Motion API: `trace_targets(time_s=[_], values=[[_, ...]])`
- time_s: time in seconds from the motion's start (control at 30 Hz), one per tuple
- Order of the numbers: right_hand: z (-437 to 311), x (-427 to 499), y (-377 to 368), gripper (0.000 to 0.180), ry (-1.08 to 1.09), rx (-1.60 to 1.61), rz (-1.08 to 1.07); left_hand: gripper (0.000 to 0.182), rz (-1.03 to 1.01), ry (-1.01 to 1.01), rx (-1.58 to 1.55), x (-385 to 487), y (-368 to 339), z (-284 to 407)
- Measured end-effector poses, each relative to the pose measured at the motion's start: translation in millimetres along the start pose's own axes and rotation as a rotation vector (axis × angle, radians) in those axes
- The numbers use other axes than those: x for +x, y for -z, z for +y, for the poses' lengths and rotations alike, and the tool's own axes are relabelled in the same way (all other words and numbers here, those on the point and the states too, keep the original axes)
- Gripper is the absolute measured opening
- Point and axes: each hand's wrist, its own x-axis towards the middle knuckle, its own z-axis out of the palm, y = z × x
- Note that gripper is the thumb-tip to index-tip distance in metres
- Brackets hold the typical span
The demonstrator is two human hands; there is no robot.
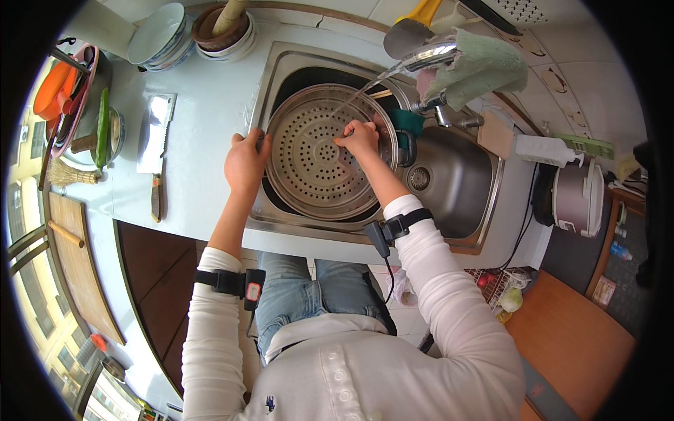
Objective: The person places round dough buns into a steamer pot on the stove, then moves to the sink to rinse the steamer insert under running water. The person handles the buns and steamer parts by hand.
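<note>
A round metal steamer tray with many holes (310,158) sits in a steamer pot over the left sink basin. My left hand (246,162) is closed on the pot's left side, where a dark handle partly shows between the fingers. Over the tray's right half is my right hand (360,138), its fingers bent together; whether they pinch something small cannot be told. Water runs from the chrome faucet (432,55) onto the tray. A second dark handle (408,149) sticks out on the pot's right side.
On the counter at left lie a cleaver (156,134) and a long green pepper (102,129) on a bowl. Stacked bowls (158,39) stand at the back. The right basin (458,179) adjoins the pot. A green cloth (487,68) hangs over the faucet.
</note>
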Motion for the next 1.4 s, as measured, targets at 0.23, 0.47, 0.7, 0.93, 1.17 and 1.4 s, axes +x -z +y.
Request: trace_targets(time_s=[0.23, 0.47, 0.7, 0.93, 1.17, 1.4], values=[[-21, -1, 0, 0.049, -0.221, 0.051, -0.06, 0.023, 0.002, 0.007, -0.017, 0, 0, 0], [-22, 1, -1, 0.053, -0.198, 0.014, -0.09, 0.022, -0.013, 0.023, -0.025, -1, 0, 0], [-23, 1, 2, 0.052, -0.215, -0.02, -0.08, 0.022, -0.013, 0.005, -0.021, 0, -1, -1], [-28, 0, -8, 0.043, 0.142, -0.03, 0.093, 0.022, -0.007, -0.001, -0.01, 0, -1, -1], [-62, -2, -11, 0.039, 0.649, 0.049, 0.124, 0.022, 0.017, 0.0, -0.013, 0, -2, -1], [-73, -28, -40, 0.028, 1.189, -0.326, -0.206, 0.022, -0.005, 0.0, 0.005, 0, -1, -2]])
